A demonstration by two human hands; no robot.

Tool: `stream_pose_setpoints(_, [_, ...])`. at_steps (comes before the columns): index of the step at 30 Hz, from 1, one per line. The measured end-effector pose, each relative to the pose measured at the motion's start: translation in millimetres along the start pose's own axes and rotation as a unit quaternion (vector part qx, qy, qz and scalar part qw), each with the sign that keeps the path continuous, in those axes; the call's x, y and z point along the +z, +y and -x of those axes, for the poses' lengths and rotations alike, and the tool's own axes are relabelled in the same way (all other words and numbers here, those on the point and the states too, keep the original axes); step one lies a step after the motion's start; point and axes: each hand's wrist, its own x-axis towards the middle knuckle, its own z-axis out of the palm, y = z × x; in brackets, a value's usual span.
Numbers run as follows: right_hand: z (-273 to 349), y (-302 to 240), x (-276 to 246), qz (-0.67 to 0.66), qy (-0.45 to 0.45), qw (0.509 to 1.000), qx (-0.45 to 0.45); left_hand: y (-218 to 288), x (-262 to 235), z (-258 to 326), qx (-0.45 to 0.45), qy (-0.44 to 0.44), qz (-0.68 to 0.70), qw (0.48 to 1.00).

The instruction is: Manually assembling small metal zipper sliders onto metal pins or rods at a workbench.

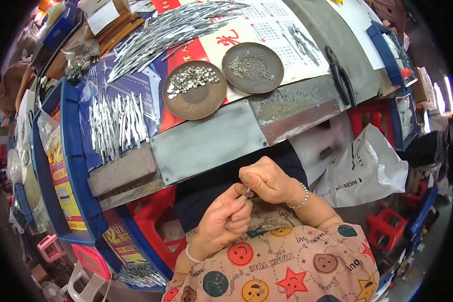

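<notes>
My left hand [224, 219] and my right hand [272, 183] meet above my lap, just in front of the bench edge. Thumb and finger of the left pinch a small metal piece [248, 193], most of it covered. The right is curled into a fist against it, and what lies inside that fist is hidden. Beyond them on the bench stand two brown dishes. The left dish [199, 105] holds shiny, round silver pieces, and the right dish [251, 87] has small thin metal pins scattered in it.
A grey metal plate [206, 143] covers the bench edge. Thin metal strips [118, 126] lie at left, with a larger pile [171, 32] behind. Black-handled pliers [341, 78] rest at right. A blue crate [75, 176], red stool [153, 221] and white sack [370, 168] flank me.
</notes>
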Motion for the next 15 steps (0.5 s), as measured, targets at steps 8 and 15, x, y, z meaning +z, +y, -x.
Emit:
stream_pose_setpoints(8, [-4,-7,-6,-0.086,0.086,0.991,0.06,20,11,3,0.1,-0.01,-0.128,0.987])
stream_pose_setpoints(15, [-7,-10,-31,0.127,0.207,0.968,-0.058,76,29,30,0.466,0.222,-0.46,0.722])
